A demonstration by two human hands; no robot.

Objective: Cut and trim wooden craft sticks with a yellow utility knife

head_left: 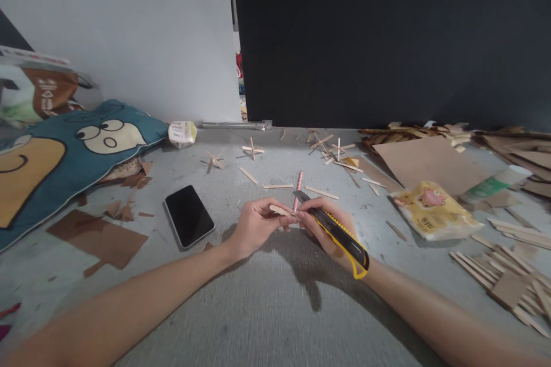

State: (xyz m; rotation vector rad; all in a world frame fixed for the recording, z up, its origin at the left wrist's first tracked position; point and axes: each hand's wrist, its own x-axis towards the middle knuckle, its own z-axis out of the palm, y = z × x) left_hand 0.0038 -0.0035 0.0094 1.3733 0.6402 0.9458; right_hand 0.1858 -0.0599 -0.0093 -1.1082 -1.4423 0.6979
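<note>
Evidently both hands are closed on something, out over the middle of the table (pixel 224 321). The left hand (pixel 253 223) pinches a pale wooden stick (pixel 279 210) between thumb and fingers. The right hand (pixel 327 223) grips a yellow-and-black utility knife (pixel 340 235), its blade end pointing toward the far edge and its yellow tail lying over the wrist. The fingertips of both hands nearly meet. A pink-and-white striped rod (pixel 299 183) shows just beyond them; it seems to reach down to the fingers, though the blur there hides whether they hold it.

Beyond the hands, loose sticks (pixel 278 186) lie flat, and small crossed-stick pieces (pixel 253 149) sit nearer the far edge. A dark-screened phone (pixel 189 217) lies left of the left hand, with a torn brown cardboard piece (pixel 99 238) farther left and a teal cartoon cushion (pixel 64 166) toward the far left corner. Toward the right edge are a yellow packet (pixel 437 211), a green-and-white tube (pixel 495 183), a cardboard sheet (pixel 430 166) and, closer to the near right corner, a heap of sticks (pixel 495 275).
</note>
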